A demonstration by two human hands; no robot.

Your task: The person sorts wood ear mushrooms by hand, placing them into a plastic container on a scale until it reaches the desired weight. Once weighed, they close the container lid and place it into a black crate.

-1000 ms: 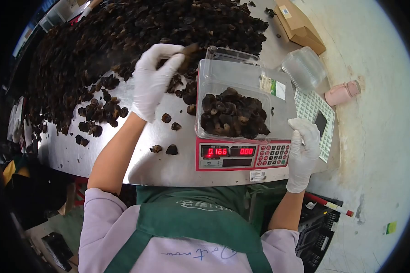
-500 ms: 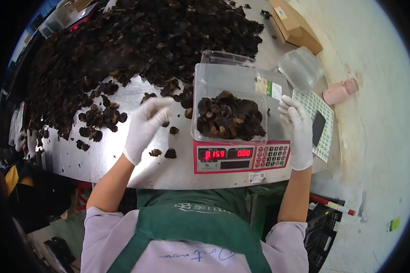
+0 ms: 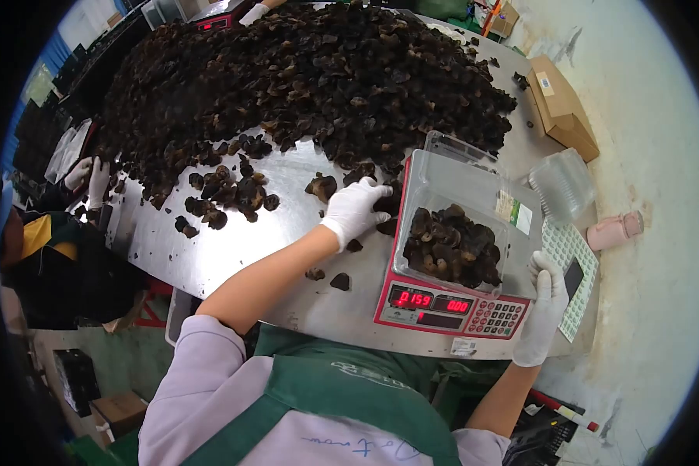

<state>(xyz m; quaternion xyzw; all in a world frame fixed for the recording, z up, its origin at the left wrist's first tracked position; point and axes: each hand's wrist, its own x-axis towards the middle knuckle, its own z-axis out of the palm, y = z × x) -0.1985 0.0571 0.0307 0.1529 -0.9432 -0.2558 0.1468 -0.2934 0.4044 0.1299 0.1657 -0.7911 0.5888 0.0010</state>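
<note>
My gloved left hand (image 3: pixel 355 211) reaches among loose black wood ear mushrooms (image 3: pixel 321 186) at the left side of the scale, thumb and fingers apart. Whether a fingertip touches a piece there is hard to see. Beside the scale's right edge is my gloved right hand (image 3: pixel 545 307), loosely bent and holding nothing visible. The red digital scale (image 3: pixel 391 299) reads 0.159 and 0.00. On its plate sits a clear plastic box (image 3: pixel 503 256) with wood ear pieces (image 3: pixel 452 247) inside; its lid is folded back.
A large mushroom heap (image 3: pixel 311 78) covers the table's far side. To the right are stacked clear boxes (image 3: pixel 563 185), a sheet of stickers (image 3: pixel 579 303), a phone (image 3: pixel 573 278), a pink bottle (image 3: pixel 615 231) and a cardboard box (image 3: pixel 563 109). Other people's gloved hands (image 3: pixel 99 182) work at left.
My left hand has moved right and forward to the mushrooms beside the scale. My right hand stays near the scale's right edge. The view has turned left; the scale reading is the same.
</note>
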